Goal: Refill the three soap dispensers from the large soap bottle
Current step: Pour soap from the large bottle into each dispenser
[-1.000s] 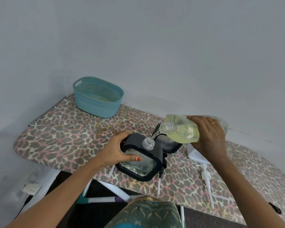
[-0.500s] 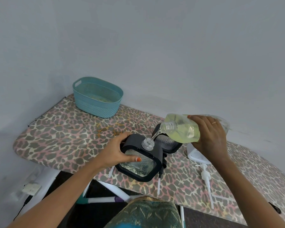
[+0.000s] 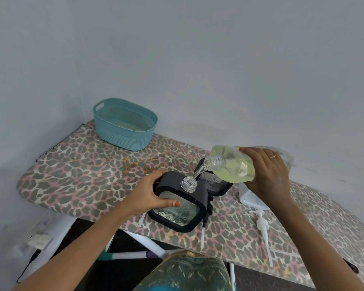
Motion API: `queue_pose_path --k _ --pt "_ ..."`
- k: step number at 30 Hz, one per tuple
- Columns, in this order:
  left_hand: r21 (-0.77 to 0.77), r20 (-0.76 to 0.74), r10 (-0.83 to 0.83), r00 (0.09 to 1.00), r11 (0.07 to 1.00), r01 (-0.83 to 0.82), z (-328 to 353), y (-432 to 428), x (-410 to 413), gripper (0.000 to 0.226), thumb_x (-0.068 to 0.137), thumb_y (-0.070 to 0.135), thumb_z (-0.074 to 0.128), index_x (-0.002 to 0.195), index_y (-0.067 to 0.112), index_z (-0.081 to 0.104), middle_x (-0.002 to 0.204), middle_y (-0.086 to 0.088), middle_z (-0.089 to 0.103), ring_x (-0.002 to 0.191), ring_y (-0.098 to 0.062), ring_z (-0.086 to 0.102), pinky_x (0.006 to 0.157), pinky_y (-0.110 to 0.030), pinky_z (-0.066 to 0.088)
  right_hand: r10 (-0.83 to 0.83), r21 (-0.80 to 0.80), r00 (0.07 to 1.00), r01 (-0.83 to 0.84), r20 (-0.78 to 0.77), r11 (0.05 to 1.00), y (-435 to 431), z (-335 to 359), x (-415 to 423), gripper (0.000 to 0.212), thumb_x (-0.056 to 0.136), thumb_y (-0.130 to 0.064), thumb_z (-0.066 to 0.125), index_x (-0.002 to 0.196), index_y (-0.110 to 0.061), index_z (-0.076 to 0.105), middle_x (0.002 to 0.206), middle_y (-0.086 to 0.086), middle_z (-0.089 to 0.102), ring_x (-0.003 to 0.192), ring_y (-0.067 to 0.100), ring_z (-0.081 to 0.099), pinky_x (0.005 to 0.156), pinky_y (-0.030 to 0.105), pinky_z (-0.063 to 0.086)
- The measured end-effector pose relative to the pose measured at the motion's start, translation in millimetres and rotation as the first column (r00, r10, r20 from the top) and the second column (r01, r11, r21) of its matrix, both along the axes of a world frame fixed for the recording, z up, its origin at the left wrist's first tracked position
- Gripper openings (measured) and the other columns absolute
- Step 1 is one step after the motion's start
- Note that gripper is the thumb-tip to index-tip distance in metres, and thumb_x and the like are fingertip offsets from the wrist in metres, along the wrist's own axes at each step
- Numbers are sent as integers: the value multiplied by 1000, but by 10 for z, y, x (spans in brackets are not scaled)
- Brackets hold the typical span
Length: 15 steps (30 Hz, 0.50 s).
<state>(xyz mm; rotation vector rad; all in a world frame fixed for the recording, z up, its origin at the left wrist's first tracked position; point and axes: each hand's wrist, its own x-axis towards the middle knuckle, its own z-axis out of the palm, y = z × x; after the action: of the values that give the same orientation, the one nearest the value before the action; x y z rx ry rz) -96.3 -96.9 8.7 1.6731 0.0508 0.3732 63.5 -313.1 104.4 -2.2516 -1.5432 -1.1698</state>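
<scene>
My right hand (image 3: 267,173) grips the large clear soap bottle (image 3: 233,164) of yellowish liquid, tipped with its mouth down to the left. A thin stream runs from it into the open neck of a square black-framed glass dispenser (image 3: 181,204). My left hand (image 3: 149,196) holds that dispenser by its left side on the ironing board. A second black-framed dispenser (image 3: 213,183) stands right behind it. A white dispenser (image 3: 252,198) lies to the right, partly hidden by my right wrist.
A leopard-print ironing board (image 3: 82,164) carries everything, set against a grey wall. A teal basket (image 3: 125,123) sits at its far left. A white pump head with tube (image 3: 263,227) and a black pump (image 3: 208,208) lie near the front edge. A plug and cable lie on the floor at lower left.
The large bottle has tilted slightly more and the stream keeps running into the front dispenser. Both hands stay where they were.
</scene>
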Motion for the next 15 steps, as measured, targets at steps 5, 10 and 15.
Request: queue_pose_path --k 5,10,15 --pt "1 -3 3 1000 1000 -3 0 -2 -4 74 41 62 80 103 28 57 98 2 69 94 -8 65 78 -15 51 0 -5 1000 0 -8 1000 -5 8 0 79 40 5 84 108 -10 47 93 14 70 89 21 46 73 30 34" --pt "-3 -7 -5 1000 1000 5 16 -12 -11 73 42 60 81 104 29 57 104 12 66 94 -6 65 77 -13 50 -4 -3 1000 4 -3 1000 -11 2 3 80 39 5 85 108 -10 47 92 14 70 89 22 46 74 30 34" --pt "2 -10 0 1000 1000 0 22 -10 -21 73 42 61 80 104 28 57 103 12 67 94 -6 65 78 -14 51 -3 1 1000 3 0 1000 -10 2 4 78 41 5 85 108 -10 47 92 14 70 88 22 46 73 30 34"
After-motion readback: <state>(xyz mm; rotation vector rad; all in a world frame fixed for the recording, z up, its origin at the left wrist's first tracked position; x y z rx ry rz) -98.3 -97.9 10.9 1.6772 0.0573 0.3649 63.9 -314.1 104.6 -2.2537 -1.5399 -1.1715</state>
